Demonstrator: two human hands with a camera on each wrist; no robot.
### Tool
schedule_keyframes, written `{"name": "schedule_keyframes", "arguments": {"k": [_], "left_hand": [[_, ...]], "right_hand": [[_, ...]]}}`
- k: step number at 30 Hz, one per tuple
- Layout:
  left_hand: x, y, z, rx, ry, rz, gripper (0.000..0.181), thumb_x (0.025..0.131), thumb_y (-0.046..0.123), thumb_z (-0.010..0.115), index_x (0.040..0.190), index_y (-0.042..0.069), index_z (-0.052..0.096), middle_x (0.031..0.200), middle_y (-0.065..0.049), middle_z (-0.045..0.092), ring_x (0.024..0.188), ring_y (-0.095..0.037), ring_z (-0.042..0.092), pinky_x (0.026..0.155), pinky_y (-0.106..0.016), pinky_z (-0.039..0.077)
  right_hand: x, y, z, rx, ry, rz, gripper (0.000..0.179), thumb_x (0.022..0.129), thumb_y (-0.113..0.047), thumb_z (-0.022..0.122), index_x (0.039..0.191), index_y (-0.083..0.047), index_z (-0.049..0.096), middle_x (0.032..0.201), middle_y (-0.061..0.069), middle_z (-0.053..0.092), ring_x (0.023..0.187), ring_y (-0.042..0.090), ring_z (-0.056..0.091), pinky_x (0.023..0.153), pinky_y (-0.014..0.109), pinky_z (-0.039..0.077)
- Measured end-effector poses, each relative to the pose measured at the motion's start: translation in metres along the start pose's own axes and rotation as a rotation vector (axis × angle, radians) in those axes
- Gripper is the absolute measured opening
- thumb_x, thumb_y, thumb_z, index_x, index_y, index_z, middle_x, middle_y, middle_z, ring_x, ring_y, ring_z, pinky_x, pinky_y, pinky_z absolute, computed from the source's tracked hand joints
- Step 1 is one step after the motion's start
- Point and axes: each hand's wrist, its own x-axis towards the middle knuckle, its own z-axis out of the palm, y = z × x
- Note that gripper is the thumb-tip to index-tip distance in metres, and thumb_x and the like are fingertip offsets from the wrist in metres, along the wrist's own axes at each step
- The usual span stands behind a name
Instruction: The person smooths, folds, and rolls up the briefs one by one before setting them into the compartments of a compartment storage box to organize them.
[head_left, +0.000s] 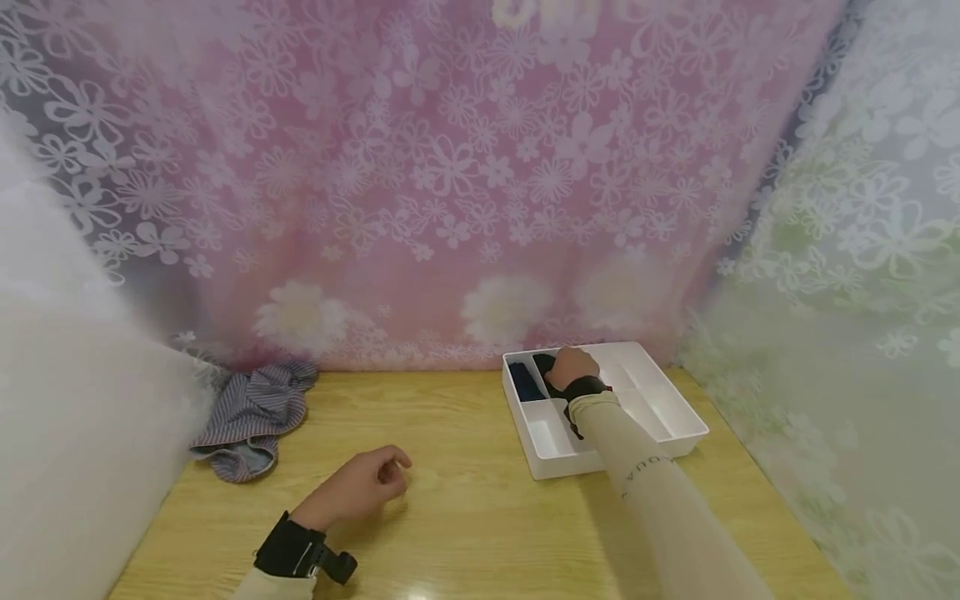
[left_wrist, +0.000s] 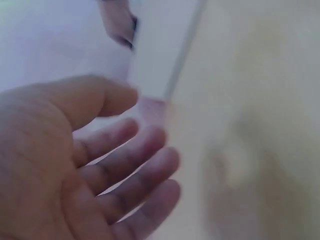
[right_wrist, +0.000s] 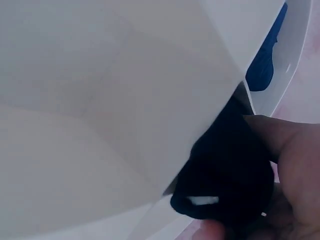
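My right hand (head_left: 574, 367) reaches into the back of a white divided box (head_left: 551, 468) at the right of the table. Thumb and fingers grip a dark rolled cloth (right_wrist: 225, 160) with a small white patch at its end, seen in the right wrist view. It sits in a compartment beside the one holding a navy blue cloth (head_left: 527, 382). My left hand (head_left: 358, 485) hovers over the table left of the box, fingers loosely curled and nothing in them. In the left wrist view its palm and spread fingers (left_wrist: 145, 145) show.
A crumpled grey striped garment (head_left: 255, 412) lies at the table's back left. Behind the wooden table (head_left: 450, 433) hangs a pink floral curtain (head_left: 450, 167), with pale sheets on both sides. Thin dividers (right_wrist: 220, 40) split the box into several compartments.
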Motion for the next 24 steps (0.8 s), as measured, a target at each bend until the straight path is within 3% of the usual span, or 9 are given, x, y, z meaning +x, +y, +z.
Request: {"name": "schedule_keyframes", "arguments": {"k": [4,7,13,20,24], "left_hand": [[0.021,0.025,-0.005,0.038,0.081,0.052,0.031,0.105,0.03,0.062,0.132,0.015,0.061,0.103,0.003,0.063,0.093,-0.017,0.06,0.076,-0.035,0.05],[0.026,0.032,-0.004,0.048,0.061,0.067,0.033,0.105,0.032,0.062,0.134,0.016,0.06,0.103,0.003,0.063,0.093,-0.016,0.06,0.078,-0.036,0.051],[0.019,0.02,0.006,0.053,-0.003,0.059,0.036,0.106,0.029,0.061,0.135,0.007,0.059,0.099,0.003,0.064,0.087,-0.016,0.06,0.073,-0.033,0.05],[0.013,0.011,0.015,0.023,-0.04,0.069,0.03,0.106,0.022,0.061,0.131,0.007,0.062,0.099,0.002,0.064,0.083,-0.015,0.06,0.07,-0.031,0.05],[0.009,0.009,0.018,0.003,-0.054,0.057,0.027,0.105,0.021,0.062,0.129,0.008,0.064,0.099,0.002,0.064,0.083,-0.014,0.06,0.07,-0.031,0.049]], "right_hand": [[0.003,-0.007,-0.004,0.007,0.034,-0.013,0.03,0.087,-0.023,0.077,0.098,0.005,0.075,0.099,0.023,0.075,0.091,0.042,0.072,0.078,0.055,0.059],[0.004,-0.012,-0.004,0.005,0.06,-0.028,0.031,0.088,-0.022,0.079,0.1,0.006,0.074,0.1,0.025,0.075,0.092,0.042,0.072,0.08,0.055,0.058],[0.007,-0.014,-0.007,0.031,0.081,-0.113,0.02,0.088,-0.014,0.072,0.092,0.006,0.072,0.094,0.024,0.074,0.088,0.041,0.072,0.079,0.054,0.058],[0.007,-0.019,-0.008,0.08,0.019,-0.069,0.018,0.088,-0.009,0.063,0.087,0.007,0.07,0.095,0.026,0.073,0.089,0.041,0.071,0.079,0.054,0.058],[0.001,-0.027,-0.014,-0.008,-0.043,-0.214,0.021,0.093,-0.001,0.054,0.079,0.005,0.068,0.091,0.024,0.072,0.087,0.038,0.071,0.082,0.05,0.059]]}}
